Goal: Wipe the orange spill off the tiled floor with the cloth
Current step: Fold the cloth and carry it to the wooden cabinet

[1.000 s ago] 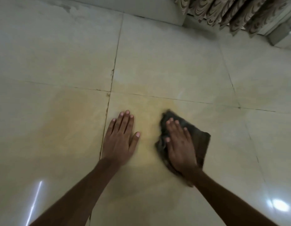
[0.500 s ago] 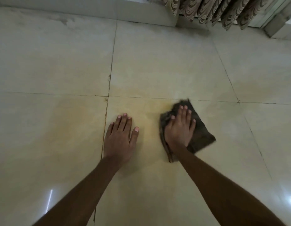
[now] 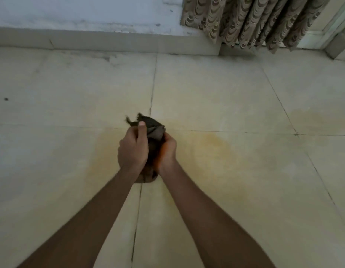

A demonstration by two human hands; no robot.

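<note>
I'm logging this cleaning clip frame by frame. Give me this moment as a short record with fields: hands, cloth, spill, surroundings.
left hand: grips the cloth
right hand: grips the cloth, orange stain along its palm edge
cloth: dark, bunched between both hands, held above the floor
orange spill: still spread over the tiled floor
surroundings: patterned curtain, skirting along the wall

cloth (image 3: 152, 128): dark grey-brown
spill (image 3: 214, 149): pale orange-yellow stain, strongest just right of the hands
right hand (image 3: 166, 151): bright orange streak along its inner edge
floor (image 3: 71, 89): glossy cream tiles with dark grout lines
curtain (image 3: 250, 20): beige and brown scalloped pattern
wall (image 3: 86, 12): pale bluish white
</note>
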